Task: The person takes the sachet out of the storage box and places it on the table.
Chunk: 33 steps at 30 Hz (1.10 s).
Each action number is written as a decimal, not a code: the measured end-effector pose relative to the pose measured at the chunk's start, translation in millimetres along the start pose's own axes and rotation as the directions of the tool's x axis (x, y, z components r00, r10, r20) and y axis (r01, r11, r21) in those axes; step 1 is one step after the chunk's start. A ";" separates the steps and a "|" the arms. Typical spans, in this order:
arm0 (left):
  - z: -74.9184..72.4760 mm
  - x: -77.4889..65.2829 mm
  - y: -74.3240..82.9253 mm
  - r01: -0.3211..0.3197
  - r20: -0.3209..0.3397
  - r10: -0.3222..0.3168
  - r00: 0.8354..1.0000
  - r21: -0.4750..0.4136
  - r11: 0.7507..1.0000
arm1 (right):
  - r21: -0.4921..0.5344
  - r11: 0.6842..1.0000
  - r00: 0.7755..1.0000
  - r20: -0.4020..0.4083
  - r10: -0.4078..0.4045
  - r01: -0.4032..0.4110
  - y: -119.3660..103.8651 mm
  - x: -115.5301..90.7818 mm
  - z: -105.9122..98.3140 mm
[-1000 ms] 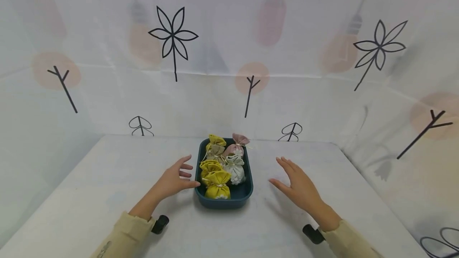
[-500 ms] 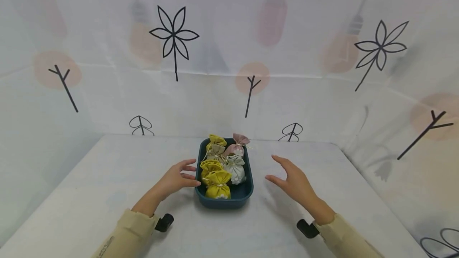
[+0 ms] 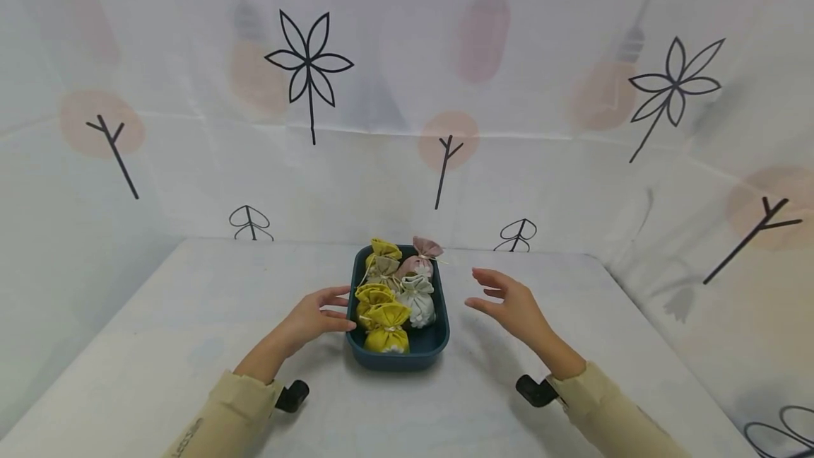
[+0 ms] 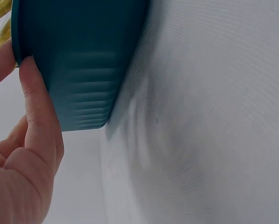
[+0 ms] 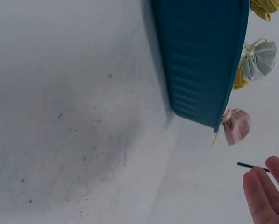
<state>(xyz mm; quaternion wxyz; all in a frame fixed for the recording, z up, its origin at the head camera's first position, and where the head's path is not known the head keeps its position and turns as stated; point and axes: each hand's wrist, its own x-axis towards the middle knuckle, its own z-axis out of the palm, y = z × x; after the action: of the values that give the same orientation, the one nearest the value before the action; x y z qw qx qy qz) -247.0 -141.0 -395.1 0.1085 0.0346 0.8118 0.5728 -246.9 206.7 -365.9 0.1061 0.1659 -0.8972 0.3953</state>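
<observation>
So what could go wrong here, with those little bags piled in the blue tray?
The left hand touches only one side of the tray, while the right hand hovers apart from it. A push from that one side could slide or turn the tray on the table. The pink bag sits high at the far rim, so a tilt might tip it out. The yellow bag in front also rises above the rim.

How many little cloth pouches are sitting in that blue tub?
6 show in the tub: three yellow, one beige, one pink, one white. More may hide beneath.
</observation>
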 end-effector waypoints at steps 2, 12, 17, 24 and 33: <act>0.3 -0.4 0.0 0.002 -0.002 -0.002 1.000 0.004 1.000 | 0.027 1.000 1.000 0.014 0.015 -0.015 -0.2 2.7 -0.3; 0.9 -3.3 2.2 0.002 0.003 -0.002 1.000 0.000 1.000 | 0.184 0.979 0.993 0.098 0.067 -0.084 -4.5 17.3 0.3; 0.3 -2.3 0.4 0.003 0.007 -0.003 1.000 -0.013 1.000 | 0.225 0.967 0.987 0.132 0.090 -0.118 -6.5 21.4 2.4; -0.2 -0.1 -2.2 0.007 0.007 -0.007 1.000 -0.018 1.000 | 0.246 0.956 0.977 0.176 0.120 -0.162 -9.6 28.8 4.9; -0.2 -1.1 -1.3 0.003 0.002 -0.003 1.000 -0.021 1.000 | 0.270 0.937 0.956 0.249 0.156 -0.223 -13.6 40.4 9.5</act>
<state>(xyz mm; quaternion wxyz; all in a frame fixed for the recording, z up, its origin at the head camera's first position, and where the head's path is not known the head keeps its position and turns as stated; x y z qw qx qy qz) -245.9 -141.9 -396.2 0.1105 0.0331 0.8056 0.5811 -279.6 182.3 -350.1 -0.0605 0.1356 -0.8461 0.5119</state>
